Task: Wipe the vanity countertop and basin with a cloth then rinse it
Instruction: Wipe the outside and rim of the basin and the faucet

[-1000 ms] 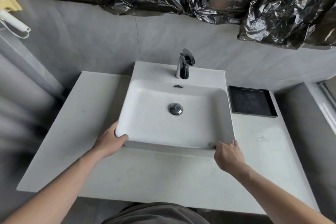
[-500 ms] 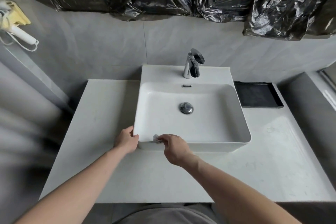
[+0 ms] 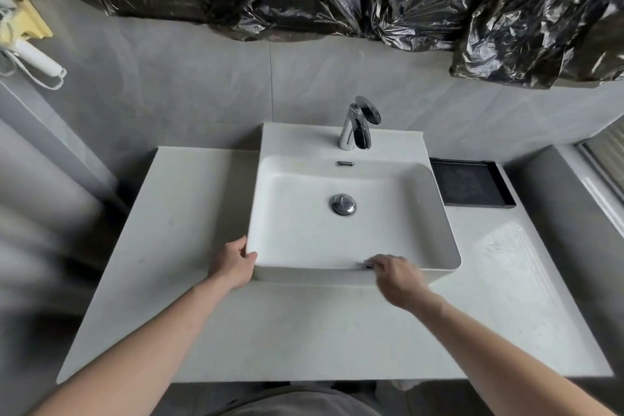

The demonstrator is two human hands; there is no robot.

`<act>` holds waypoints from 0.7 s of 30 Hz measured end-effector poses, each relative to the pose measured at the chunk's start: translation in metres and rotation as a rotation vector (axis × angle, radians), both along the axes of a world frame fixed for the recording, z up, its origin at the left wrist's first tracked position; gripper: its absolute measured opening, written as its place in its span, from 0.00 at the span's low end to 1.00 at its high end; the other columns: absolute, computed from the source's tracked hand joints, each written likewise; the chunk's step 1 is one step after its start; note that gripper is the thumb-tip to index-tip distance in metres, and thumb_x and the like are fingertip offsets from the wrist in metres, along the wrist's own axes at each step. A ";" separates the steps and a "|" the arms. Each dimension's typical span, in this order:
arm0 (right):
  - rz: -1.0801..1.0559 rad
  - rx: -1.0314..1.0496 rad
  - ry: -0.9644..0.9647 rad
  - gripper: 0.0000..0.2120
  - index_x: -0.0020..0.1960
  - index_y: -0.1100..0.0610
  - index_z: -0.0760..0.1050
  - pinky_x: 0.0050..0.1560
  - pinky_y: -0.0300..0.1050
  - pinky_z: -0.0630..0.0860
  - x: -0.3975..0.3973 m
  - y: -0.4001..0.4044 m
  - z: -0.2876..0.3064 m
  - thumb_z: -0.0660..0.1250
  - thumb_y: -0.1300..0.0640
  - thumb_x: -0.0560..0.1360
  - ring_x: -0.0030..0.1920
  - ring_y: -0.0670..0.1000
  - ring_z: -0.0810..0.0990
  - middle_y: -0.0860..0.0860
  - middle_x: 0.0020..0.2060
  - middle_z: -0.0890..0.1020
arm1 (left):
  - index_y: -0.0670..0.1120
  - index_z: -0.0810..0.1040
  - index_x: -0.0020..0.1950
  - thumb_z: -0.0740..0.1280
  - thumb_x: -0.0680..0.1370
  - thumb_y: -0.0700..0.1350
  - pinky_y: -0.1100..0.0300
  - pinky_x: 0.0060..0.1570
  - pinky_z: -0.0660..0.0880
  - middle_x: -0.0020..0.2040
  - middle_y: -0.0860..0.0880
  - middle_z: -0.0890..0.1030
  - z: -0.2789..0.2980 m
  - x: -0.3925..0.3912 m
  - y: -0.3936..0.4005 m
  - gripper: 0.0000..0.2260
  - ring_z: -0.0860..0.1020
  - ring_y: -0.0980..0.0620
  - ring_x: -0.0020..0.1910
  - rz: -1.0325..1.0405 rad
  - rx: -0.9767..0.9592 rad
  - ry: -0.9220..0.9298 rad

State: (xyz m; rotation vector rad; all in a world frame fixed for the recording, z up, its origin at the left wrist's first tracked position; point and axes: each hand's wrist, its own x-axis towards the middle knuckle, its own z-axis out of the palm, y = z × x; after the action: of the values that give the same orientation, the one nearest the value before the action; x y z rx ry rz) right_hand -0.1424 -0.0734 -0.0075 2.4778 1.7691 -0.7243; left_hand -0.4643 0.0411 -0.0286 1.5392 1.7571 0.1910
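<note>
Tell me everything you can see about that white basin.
The basin is a white, glossy, ceramic-looking rectangular vessel sitting on the pale countertop. It has a chrome drain plug, an overflow slot and a chrome tap on its back ledge. It looks dry. The left hand grips its near-left corner; the right hand touches the front rim.

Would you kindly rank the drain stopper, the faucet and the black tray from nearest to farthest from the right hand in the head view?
Measured from the right hand on the basin's front rim:
1. Drain stopper, in the basin floor, just behind the hand.
2. Black tray, on the countertop at the back right.
3. Faucet, on the basin's back ledge, by the wall.
</note>
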 end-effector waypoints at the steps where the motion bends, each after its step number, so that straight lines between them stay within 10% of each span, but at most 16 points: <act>1: 0.045 0.009 0.038 0.17 0.64 0.46 0.79 0.63 0.49 0.72 -0.021 0.008 0.000 0.56 0.53 0.81 0.65 0.56 0.77 0.48 0.63 0.82 | 0.59 0.77 0.67 0.65 0.77 0.48 0.57 0.52 0.77 0.56 0.51 0.85 0.001 -0.001 0.000 0.18 0.81 0.44 0.55 0.000 -0.011 0.003; 8: 0.218 0.021 0.299 0.19 0.65 0.47 0.78 0.63 0.49 0.73 -0.144 0.054 0.001 0.58 0.57 0.78 0.63 0.58 0.78 0.50 0.63 0.82 | 0.55 0.77 0.68 0.67 0.78 0.48 0.56 0.55 0.79 0.57 0.52 0.85 -0.003 -0.006 0.005 0.18 0.84 0.45 0.51 0.027 -0.049 -0.057; 14: 0.028 0.062 0.613 0.13 0.56 0.45 0.82 0.58 0.49 0.80 -0.097 0.053 0.011 0.62 0.56 0.78 0.55 0.40 0.83 0.37 0.51 0.86 | 0.56 0.80 0.64 0.67 0.78 0.50 0.57 0.54 0.77 0.56 0.53 0.85 -0.002 -0.004 0.005 0.14 0.82 0.46 0.52 0.021 -0.050 -0.008; 21: -0.135 0.198 0.251 0.12 0.55 0.46 0.83 0.39 0.29 0.68 0.030 0.011 0.036 0.64 0.59 0.80 0.52 0.42 0.83 0.39 0.48 0.86 | 0.56 0.81 0.61 0.69 0.73 0.51 0.53 0.52 0.81 0.52 0.54 0.86 -0.013 -0.013 0.012 0.17 0.85 0.47 0.46 0.033 -0.105 -0.026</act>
State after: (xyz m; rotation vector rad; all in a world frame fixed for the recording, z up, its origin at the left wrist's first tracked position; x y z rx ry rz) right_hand -0.1126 -0.0620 0.0285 2.7663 1.8473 -0.9516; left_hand -0.4769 0.0529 -0.0416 1.4279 1.7450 0.1327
